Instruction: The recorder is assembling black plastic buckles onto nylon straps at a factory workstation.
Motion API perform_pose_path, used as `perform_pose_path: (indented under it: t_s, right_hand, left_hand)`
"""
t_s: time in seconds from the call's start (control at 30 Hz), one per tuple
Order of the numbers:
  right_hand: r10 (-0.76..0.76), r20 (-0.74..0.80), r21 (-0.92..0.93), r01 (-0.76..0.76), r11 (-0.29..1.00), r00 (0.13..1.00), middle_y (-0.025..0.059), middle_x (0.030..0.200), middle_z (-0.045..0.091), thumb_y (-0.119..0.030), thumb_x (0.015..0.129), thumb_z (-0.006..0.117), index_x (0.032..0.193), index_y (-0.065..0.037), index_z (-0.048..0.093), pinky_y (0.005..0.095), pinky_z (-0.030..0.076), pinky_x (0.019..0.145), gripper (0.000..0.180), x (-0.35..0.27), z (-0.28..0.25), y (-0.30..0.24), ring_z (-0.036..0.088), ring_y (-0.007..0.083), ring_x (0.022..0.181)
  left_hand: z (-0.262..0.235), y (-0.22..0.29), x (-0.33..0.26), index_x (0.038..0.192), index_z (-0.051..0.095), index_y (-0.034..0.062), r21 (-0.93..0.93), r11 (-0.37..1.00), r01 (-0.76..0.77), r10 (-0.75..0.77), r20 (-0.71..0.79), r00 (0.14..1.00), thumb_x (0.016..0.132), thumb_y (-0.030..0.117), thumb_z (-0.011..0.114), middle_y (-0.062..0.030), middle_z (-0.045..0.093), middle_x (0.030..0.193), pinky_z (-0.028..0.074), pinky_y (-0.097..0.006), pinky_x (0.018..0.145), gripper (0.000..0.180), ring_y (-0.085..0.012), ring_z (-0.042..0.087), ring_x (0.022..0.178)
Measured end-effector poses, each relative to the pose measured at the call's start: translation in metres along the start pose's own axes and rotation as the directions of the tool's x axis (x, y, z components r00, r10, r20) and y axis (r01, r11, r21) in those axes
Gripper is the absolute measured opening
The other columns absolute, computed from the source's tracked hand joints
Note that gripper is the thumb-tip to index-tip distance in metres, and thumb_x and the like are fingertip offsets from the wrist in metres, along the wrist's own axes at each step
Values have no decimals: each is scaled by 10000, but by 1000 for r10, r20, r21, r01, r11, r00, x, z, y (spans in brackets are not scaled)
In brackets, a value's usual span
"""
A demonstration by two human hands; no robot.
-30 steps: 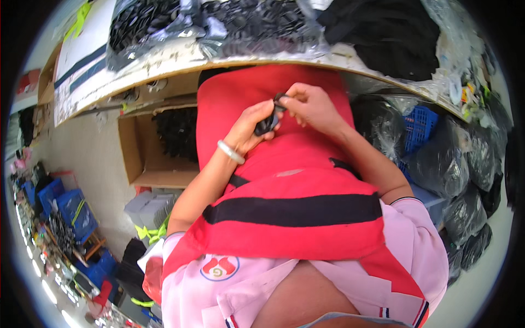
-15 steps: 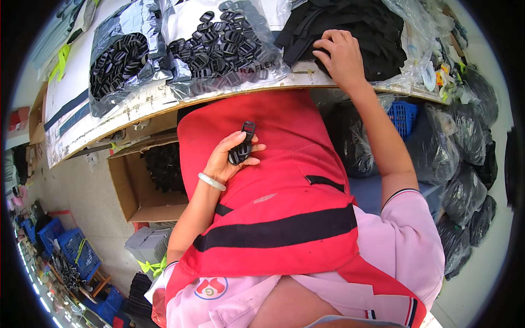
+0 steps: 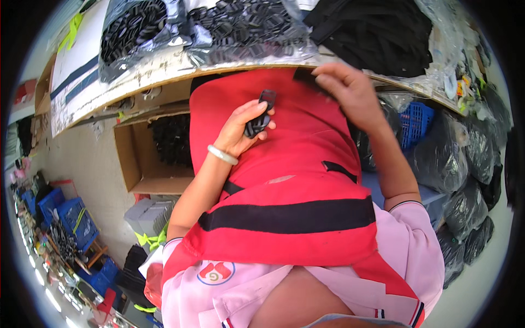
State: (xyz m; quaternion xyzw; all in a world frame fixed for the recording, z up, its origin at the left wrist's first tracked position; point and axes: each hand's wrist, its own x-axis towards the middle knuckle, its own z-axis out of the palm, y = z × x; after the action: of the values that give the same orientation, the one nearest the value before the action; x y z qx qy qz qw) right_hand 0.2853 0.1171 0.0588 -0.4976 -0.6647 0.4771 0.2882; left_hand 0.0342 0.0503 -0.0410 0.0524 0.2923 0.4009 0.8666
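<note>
Cluttered workbench edge with stock stored above and below.

Along the top, a scuffed pale wooden bench edge (image 3: 164,71) carrying clear plastic bags of small black plastic buckles (image 3: 235,24) and a heap of black fabric (image 3: 377,30). Underneath, an open brown cardboard box (image 3: 136,158) filled with dark parts. To the right, a blue plastic crate (image 3: 418,123) wedged among bulging black plastic sacks (image 3: 465,164). Lower left, blue plastic bins (image 3: 60,210) on the floor, near a grey plastic container (image 3: 147,216) with yellow-green straps (image 3: 153,240) beside it.
</note>
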Motion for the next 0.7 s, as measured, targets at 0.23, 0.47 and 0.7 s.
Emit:
perform_pose_path:
  t_s: [0.23, 0.47, 0.7]
  right_hand:
    - [367, 317, 419, -476, 773, 875, -5, 655, 578, -210, 941, 622, 926, -48, 588, 187, 401, 425, 166, -11, 54, -10, 507, 51, 458]
    - [372, 449, 570, -581, 580, 812, -5, 615, 530, -211, 953, 587, 941, -67, 549, 188, 378, 396, 149, -8, 69, -12, 481, 54, 430]
    - [330, 355, 822, -461, 335, 874, 42, 730, 579, -175, 962, 578, 984, -38, 526, 228, 487, 510, 148, -13, 90, -17, 533, 84, 546]
  left_hand:
    - [26, 2, -16, 977, 662, -6, 194, 959, -207, 230, -103, 968, 898, 88, 662, -85, 656, 785, 445, -220, 414, 123, -147, 631, 579]
    - [28, -5, -17, 1002, 690, -9, 501, 743, -444, 564, -111, 818, 877, 43, 678, -52, 662, 747, 451, -209, 438, 136, -108, 630, 578]
    - [32, -5, -15, 1012, 685, -20, 655, 528, -540, 745, -52, 665, 863, 11, 685, -46, 640, 843, 454, -201, 477, 153, -105, 625, 623]
